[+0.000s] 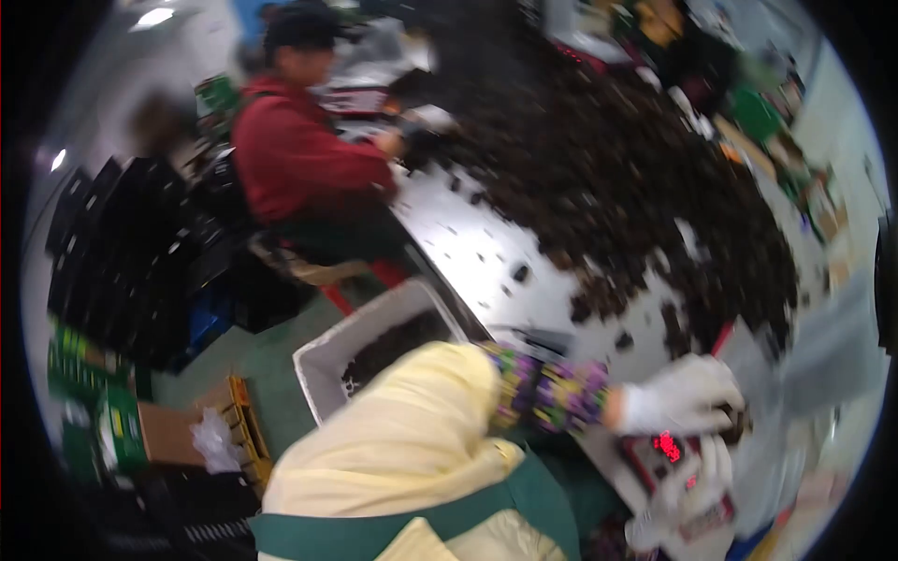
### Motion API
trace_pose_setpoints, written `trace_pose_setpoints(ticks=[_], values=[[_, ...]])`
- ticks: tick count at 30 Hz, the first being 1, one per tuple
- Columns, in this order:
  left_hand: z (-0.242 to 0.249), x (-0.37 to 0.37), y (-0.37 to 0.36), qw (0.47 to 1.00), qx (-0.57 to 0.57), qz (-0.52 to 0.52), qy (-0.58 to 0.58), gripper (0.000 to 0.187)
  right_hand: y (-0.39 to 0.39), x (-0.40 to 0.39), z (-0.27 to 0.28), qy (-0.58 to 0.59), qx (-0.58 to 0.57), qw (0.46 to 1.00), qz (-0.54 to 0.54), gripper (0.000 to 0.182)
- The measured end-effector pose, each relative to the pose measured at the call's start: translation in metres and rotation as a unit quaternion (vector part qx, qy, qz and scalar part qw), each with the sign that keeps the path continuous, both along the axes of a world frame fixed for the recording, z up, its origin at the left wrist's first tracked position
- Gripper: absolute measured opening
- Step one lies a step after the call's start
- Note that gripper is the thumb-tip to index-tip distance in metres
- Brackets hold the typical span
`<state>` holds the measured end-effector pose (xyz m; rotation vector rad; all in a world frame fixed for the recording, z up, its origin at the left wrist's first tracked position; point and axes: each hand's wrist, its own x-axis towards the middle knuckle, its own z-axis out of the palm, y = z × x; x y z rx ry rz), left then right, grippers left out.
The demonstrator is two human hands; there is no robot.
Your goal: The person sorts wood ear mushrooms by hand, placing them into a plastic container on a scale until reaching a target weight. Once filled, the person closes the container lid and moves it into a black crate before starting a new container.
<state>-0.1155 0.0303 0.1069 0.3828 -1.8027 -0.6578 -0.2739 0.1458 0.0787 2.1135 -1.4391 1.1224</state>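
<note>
My left hand (687, 397), in a white glove below a purple-patterned sleeve, is closed around a small dark piece (739, 425) at the lower right. It is above a scale (645, 460) with a lit red display. Beside it, nearer the bottom edge, is my right hand (697, 486), also white-gloved. Its fingers are blurred, and whether they hold anything cannot be made out. A clear plastic bag (772, 421) lies just right of both hands.
Dark pieces (617, 159) are heaped on the white table (468, 243). A white foam box (313, 374) with dark contents stands below its edge. A co-worker in red (299, 154) sits at the table's left side. Black crates (122, 252) are stacked at the far left.
</note>
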Motion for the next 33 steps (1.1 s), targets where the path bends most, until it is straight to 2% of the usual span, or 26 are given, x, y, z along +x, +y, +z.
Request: trace_pose_setpoints(ticks=[1, 2, 5, 7, 9, 10, 12, 14, 15, 17, 18, 20, 21, 22, 24, 26, 28, 30, 32, 33], values=[[-0.021, 0.02, 0.006, 0.999, 0.039, -0.026, -0.026, 0.015, 0.004, 0.023, 0.003, 0.006, 0.01, 1.0, -0.004, 0.021], [-0.037, 0.039, 0.015, 0.997, 0.045, 0.0, -0.068, 0.014, 0.002, 0.037, -0.003, 0.006, 0.008, 1.0, 0.003, 0.019], [-0.088, 0.093, 0.033, 0.979, 0.109, 0.057, -0.162, 0.014, -0.002, 0.075, -0.025, -0.051, 0.109, 0.989, 0.083, 0.028], [-0.116, 0.127, 0.03, 0.961, 0.123, 0.15, -0.197, 0.012, -0.009, 0.09, -0.046, -0.058, 0.154, 0.98, 0.113, 0.032], [-0.128, 0.153, 0.009, 0.948, 0.124, 0.236, -0.175, 0.016, -0.016, 0.1, -0.064, -0.067, 0.182, 0.973, 0.122, 0.031], [-0.127, 0.16, -0.005, 0.944, 0.192, 0.243, -0.111, 0.02, -0.02, 0.104, -0.071, -0.068, 0.188, 0.972, 0.125, 0.031], [-0.12, 0.174, -0.039, 0.922, 0.134, 0.332, -0.145, 0.025, -0.029, 0.109, -0.08, -0.067, 0.191, 0.973, 0.114, 0.03], [-0.115, 0.177, -0.071, 0.906, 0.054, 0.371, -0.195, 0.026, -0.033, 0.112, -0.091, -0.065, 0.193, 0.973, 0.106, 0.03], [-0.118, 0.179, -0.081, 0.908, 0.055, 0.367, -0.194, 0.026, -0.034, 0.113, -0.099, -0.068, 0.195, 0.974, 0.097, 0.029], [-0.132, 0.183, -0.095, 0.882, 0.115, 0.318, -0.328, 0.026, -0.035, 0.113, -0.102, -0.067, 0.197, 0.974, 0.084, 0.028], [-0.138, 0.184, -0.097, 0.884, 0.116, 0.315, -0.325, 0.026, -0.034, 0.114, -0.103, -0.061, 0.198, 0.974, 0.089, 0.027], [-0.15, 0.187, -0.1, 0.916, 0.133, 0.319, -0.206, 0.027, -0.034, 0.112, -0.104, -0.054, 0.201, 0.974, 0.092, 0.027], [-0.146, 0.187, -0.097, 0.905, 0.255, 0.301, -0.16, 0.024, -0.034, 0.112, -0.105, -0.059, 0.198, 0.974, 0.089, 0.027], [-0.141, 0.189, -0.093, 0.904, 0.256, 0.301, -0.162, 0.024, -0.035, 0.112, -0.106, -0.066, 0.196, 0.974, 0.088, 0.028], [-0.13, 0.196, -0.081, 0.894, 0.406, 0.19, 0.021, 0.021, -0.035, 0.113, -0.106, -0.064, 0.199, 0.974, 0.088, 0.028], [-0.119, 0.202, -0.067, 0.89, 0.415, 0.19, 0.028, 0.019, -0.037, 0.112, -0.105, -0.058, 0.199, 0.974, 0.092, 0.028], [-0.111, 0.207, -0.054, 0.858, 0.482, 0.17, 0.056, 0.021, -0.037, 0.114, -0.103, -0.06, 0.201, 0.973, 0.092, 0.029], [-0.113, 0.21, -0.046, 0.857, 0.48, 0.187, 0.029, 0.022, -0.037, 0.114, -0.104, -0.063, 0.199, 0.973, 0.096, 0.029], [-0.116, 0.198, -0.019, 0.846, 0.508, 0.162, -0.008, 0.023, -0.036, 0.113, -0.105, -0.066, 0.196, 0.974, 0.093, 0.029], [-0.126, 0.191, -0.007, 0.863, 0.486, 0.137, -0.008, 0.023, -0.036, 0.113, -0.105, -0.071, 0.194, 0.974, 0.094, 0.029]])
